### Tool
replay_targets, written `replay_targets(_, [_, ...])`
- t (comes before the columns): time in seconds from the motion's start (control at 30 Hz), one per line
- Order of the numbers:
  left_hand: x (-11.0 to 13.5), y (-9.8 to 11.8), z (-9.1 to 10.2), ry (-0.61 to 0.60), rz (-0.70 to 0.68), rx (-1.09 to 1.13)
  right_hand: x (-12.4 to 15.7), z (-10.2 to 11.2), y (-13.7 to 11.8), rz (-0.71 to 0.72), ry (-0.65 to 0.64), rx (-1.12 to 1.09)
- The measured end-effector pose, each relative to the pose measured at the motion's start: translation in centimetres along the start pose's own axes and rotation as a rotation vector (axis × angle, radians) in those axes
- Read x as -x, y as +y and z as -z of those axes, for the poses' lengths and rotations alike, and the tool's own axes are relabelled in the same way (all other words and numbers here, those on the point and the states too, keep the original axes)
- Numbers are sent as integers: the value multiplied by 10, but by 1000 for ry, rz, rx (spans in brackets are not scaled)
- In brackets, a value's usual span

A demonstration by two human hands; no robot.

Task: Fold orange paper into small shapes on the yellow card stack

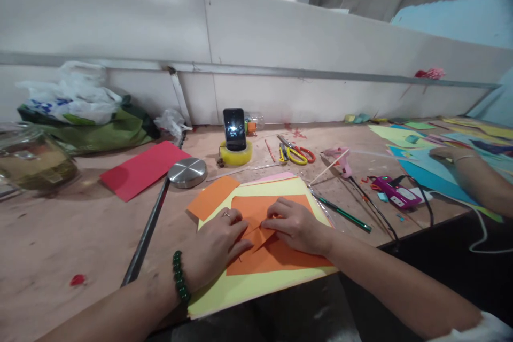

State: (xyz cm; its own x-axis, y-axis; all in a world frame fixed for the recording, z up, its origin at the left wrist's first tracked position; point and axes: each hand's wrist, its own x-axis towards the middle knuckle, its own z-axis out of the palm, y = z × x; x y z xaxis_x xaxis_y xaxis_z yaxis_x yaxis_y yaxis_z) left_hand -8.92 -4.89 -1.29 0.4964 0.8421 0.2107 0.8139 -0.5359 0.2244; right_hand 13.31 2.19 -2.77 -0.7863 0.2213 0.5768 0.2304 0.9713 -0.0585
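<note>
An orange paper sheet (pixel 292 257) lies on yellow paper (pixel 224 296) at the table's front edge. On it rests a smaller folded orange paper piece (pixel 258 238) with raised edges. My left hand (pixel 218 243), with a ring and a green bead bracelet, holds the piece's left side, thumb and fingers bent. From the right, my right hand (pixel 298 227) pinches its upper part with closed fingertips. The ends of some fingers and part of the piece are hidden. Another orange paper (pixel 216 195) sticks out at the upper left of the stack.
Behind are a metal disc (pixel 187 172), a phone (pixel 234 128) on a yellow tape roll (pixel 236 155), and scissors (pixel 296 155). A pink glue gun (pixel 340 160), green pen (pixel 344 211) and purple power strip (pixel 396 192) lie right. Another person's hand (pixel 449 156) rests on coloured papers.
</note>
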Motion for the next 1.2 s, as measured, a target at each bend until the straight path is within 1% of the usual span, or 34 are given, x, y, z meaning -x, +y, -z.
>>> replay_targets(0.13, [2, 2, -2, 27, -5, -51, -1, 2, -1, 41, -22, 0])
replay_targets(0.23, [4, -1, -3, 41, -7, -62, -2, 3, -1, 65, 7, 20])
replay_targets(0.3, [4, -6, -3, 85, 8, -18, -2, 4, -2, 84, 32, 44])
replay_targets(0.4, [1, -15, -5, 172, 88, 78, -2, 5, -3, 91, 44, 55])
replay_targets(0.5, [-1, -19, -6, 186, 179, 96, -1, 6, -4, 70, 2, -62])
replay_targets(0.57, [-1, -18, -5, 195, 196, 35, 0, 5, -2, -11, -43, -207])
replay_targets(0.6, [-1, -16, -5, 218, 188, -7, 0, 4, -1, -81, -58, -275])
replay_targets(0.7, [0, -12, -4, 326, 127, -107, 2, 0, 4, -371, -74, -440])
replay_targets(0.77, [0, -12, -3, 333, 92, -110, 2, -2, 6, -539, -94, -540])
replay_targets(0.8, [1, -12, -3, 324, 81, -100, 2, -3, 6, -599, -110, -577])
replay_targets(0.87, [1, -11, 0, 342, 65, -87, 1, -4, 6, -656, -140, -592])
replay_targets(0.9, [2, -10, 1, 380, 40, -88, 1, -4, 5, -659, -144, -561])
replay_targets(0.97, [4, -5, 6, 468, -61, -105, 0, -4, 3, -623, -140, -450])
replay_targets(1.0, [6, -1, 8, 482, -129, -114, -1, -3, 3, -587, -133, -385])
replay_targets(1.03, [7, 3, 9, 460, -180, -123, -1, -3, 2, -541, -126, -320])
replay_targets(1.07, [7, 7, 11, 406, -206, -133, -1, -3, 1, -486, -114, -257])
replay_targets(1.1, [8, 11, 11, 324, -195, -152, -1, -2, 1, -420, -99, -196])
replay_targets(1.2, [7, 19, 11, 77, -112, -167, -2, -1, -1, -142, -64, -27])
